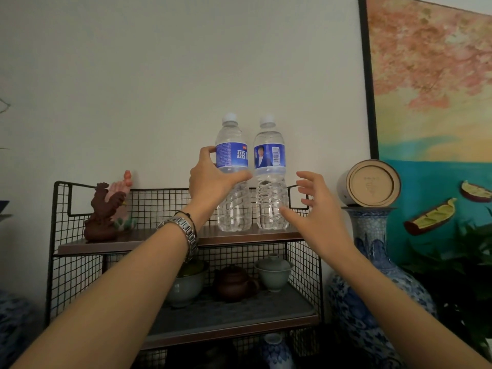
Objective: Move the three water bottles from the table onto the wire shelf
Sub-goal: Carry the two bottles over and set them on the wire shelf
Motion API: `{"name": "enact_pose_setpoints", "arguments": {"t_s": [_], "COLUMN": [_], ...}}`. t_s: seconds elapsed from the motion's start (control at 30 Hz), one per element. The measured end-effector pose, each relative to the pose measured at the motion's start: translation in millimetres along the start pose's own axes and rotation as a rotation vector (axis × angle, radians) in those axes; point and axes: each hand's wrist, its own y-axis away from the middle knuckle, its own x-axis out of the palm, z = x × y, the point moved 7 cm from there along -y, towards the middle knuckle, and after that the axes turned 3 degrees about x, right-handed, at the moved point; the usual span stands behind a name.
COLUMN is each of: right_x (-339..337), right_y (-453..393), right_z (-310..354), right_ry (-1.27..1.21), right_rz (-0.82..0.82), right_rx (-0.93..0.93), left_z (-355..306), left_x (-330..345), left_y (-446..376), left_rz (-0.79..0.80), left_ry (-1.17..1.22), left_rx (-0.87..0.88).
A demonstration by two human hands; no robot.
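Two clear water bottles with blue labels and white caps stand upright side by side on the top board of the black wire shelf (pixel 61 209). My left hand (pixel 213 179) grips the left bottle (pixel 233 155) around its middle, just below the label. The right bottle (pixel 270 182) stands free. My right hand (pixel 314 206) hovers just to its right with fingers spread and holds nothing; its fingertips are close to the bottle's lower part. A third bottle and the table are out of view.
A brown rooster figurine (pixel 102 211) stands at the left of the top board. Bowls, a brown teapot (pixel 234 283) and a lidded cup (pixel 273 271) fill the lower board. A blue-and-white vase (pixel 372 262) with a round tin (pixel 372 183) stands right of the shelf, a painting (pixel 431 89) behind.
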Motion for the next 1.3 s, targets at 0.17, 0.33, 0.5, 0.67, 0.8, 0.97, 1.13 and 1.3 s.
{"name": "enact_pose_setpoints", "arguments": {"t_s": [0.17, 0.33, 0.5, 0.67, 0.8, 0.97, 1.13, 1.3], "right_x": [0, 2, 3, 19, 31, 31, 33, 38], "right_y": [0, 2, 1, -3, -9, -16, -17, -20], "right_z": [-2, 0, 12, 21, 16, 6, 2, 0], "right_ry": [0.000, 0.033, 0.184, 0.346, 0.346, 0.301, 0.279, 0.295], "right_rz": [0.002, 0.016, 0.034, 0.118, 0.162, 0.120, 0.107, 0.105], "right_rx": [0.000, -0.030, -0.117, -0.153, -0.098, -0.039, -0.012, 0.034], "left_z": [2, -4, -9, -5, 1, 9, 11, 8], "left_x": [0, -4, -23, -26, -27, -22, -20, -19], "left_y": [3, 8, 27, 48, 53, 53, 50, 48], "left_rz": [0.008, 0.058, 0.118, 0.265, 0.321, 0.363, 0.335, 0.330], "left_ry": [-0.004, -0.134, -0.244, -0.345, -0.338, -0.298, -0.266, -0.284], "left_rx": [0.018, 0.049, 0.152, 0.268, 0.254, 0.219, 0.208, 0.204]}}
